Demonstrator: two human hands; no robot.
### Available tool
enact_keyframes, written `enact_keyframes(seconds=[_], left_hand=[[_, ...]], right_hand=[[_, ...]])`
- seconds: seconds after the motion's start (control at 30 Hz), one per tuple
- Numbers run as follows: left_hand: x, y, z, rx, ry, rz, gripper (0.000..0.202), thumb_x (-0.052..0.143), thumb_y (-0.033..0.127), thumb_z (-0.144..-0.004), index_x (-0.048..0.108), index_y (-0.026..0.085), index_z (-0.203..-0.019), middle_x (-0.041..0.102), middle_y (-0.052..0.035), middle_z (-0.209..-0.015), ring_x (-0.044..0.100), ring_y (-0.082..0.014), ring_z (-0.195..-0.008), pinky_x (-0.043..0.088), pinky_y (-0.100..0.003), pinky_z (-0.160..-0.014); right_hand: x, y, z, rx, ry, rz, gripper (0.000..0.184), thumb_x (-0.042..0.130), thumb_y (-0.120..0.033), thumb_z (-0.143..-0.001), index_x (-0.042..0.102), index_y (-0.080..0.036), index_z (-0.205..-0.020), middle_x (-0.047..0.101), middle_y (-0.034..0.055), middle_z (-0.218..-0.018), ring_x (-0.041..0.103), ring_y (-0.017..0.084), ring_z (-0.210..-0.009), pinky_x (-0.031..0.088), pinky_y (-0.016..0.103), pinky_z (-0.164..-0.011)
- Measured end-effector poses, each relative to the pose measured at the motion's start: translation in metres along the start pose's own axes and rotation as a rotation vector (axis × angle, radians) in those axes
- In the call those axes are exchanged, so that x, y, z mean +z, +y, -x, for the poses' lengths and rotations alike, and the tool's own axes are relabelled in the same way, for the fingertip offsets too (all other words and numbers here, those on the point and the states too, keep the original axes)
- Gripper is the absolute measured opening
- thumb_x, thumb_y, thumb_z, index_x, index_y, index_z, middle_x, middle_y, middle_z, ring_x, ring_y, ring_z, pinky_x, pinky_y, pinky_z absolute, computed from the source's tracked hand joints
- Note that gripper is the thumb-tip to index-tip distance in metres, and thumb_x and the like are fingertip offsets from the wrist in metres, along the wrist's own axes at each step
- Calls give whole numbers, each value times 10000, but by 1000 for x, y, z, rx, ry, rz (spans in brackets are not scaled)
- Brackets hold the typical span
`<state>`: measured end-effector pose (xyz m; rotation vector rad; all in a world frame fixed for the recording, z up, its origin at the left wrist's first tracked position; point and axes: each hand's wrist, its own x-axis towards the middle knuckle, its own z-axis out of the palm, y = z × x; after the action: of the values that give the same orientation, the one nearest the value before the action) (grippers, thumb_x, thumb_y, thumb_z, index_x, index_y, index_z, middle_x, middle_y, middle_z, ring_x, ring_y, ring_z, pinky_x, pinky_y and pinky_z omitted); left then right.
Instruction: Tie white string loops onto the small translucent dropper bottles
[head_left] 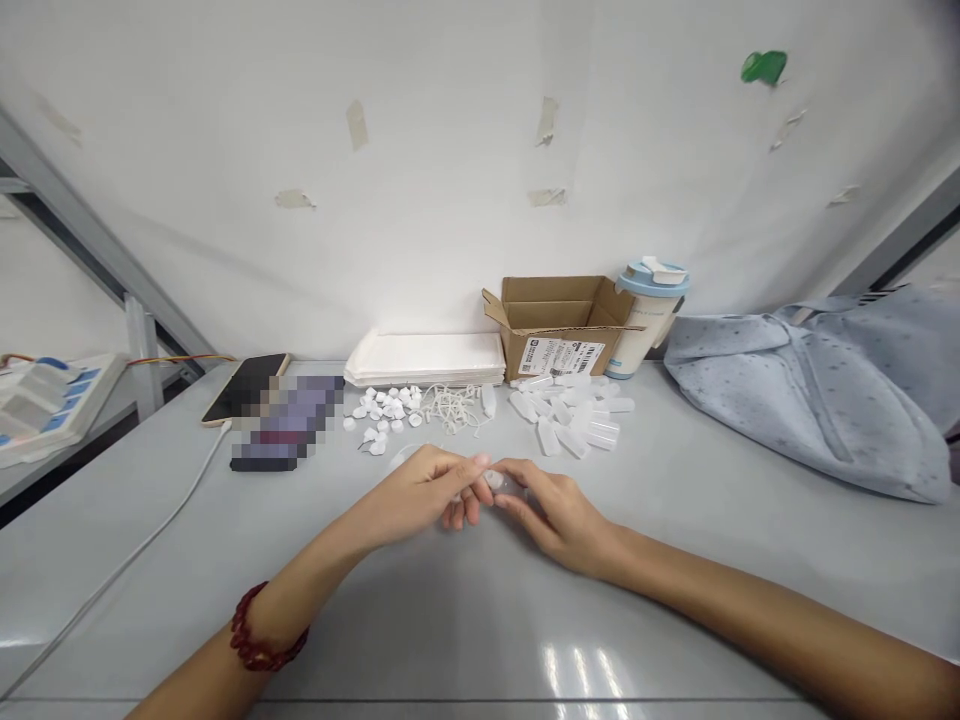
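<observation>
Over the middle of the table, my left hand (442, 487) and my right hand (555, 510) meet fingertip to fingertip. Between the thumb and fingers of my right hand is a small translucent plastic tube (513, 487), partly covered by them. My left hand is closed, its thumb pressing beside a small white cap (493, 479) at the tube's left end. Whether the cap sits in the tube or only against it, I cannot tell. Just beyond my hands lie a pile of white caps (390, 403), a tangle of thin white cords (451, 408) and several translucent tubes (574, 432).
Along the wall stand a stack of white sheets (427, 357), an open cardboard box (562, 350) and a lidded cup (646, 325). Two phones (247, 388) lie at left, a white cable (135, 560) trailing from there. A grey-blue cloth bag (795, 400) lies at right.
</observation>
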<state>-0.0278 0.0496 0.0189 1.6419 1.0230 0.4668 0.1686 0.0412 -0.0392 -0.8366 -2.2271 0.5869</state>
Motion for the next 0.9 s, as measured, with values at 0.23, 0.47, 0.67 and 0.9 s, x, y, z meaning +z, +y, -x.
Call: enact_keyframes(seconds=[0.23, 0.47, 0.67, 0.9], left_hand=[[5, -2, -1, 290, 397, -315, 222, 485, 309, -858, 648, 169, -803, 648, -25, -717, 573, -137, -647, 458, -234, -596], [15, -20, -6, 604, 390, -739, 232, 413, 155, -891, 596, 174, -1033, 619, -85, -974, 578, -176, -878, 481, -308, -773], [16, -23, -7, 626, 381, -847, 234, 420, 141, -891, 563, 165, -1075, 637, -82, -1007, 580, -195, -931, 488, -326, -796], [17, -23, -6, 654, 418, -947, 174, 423, 142, -888, 588, 154, -940, 649, -72, -891, 582, -186, -830, 485, -312, -714]], right_hand=[[-6, -4, -7, 210, -56, -200, 206, 326, -263, -948, 386, -183, -1128, 637, 32, -819, 587, 150, -720, 454, 281, -670], [-5, -3, -10, 190, -65, -152, 155, 301, -280, -955, 425, -191, -984, 567, -1, -720, 516, 140, -631, 424, 265, -610], [-4, -1, -12, 183, -54, -159, 150, 309, -259, -952, 434, -184, -987, 590, 14, -758, 552, 146, -679, 423, 255, -617], [-5, -4, -12, 193, -43, -124, 152, 317, -244, -946, 439, -173, -1002, 583, 10, -715, 546, 155, -653, 413, 263, -605]])
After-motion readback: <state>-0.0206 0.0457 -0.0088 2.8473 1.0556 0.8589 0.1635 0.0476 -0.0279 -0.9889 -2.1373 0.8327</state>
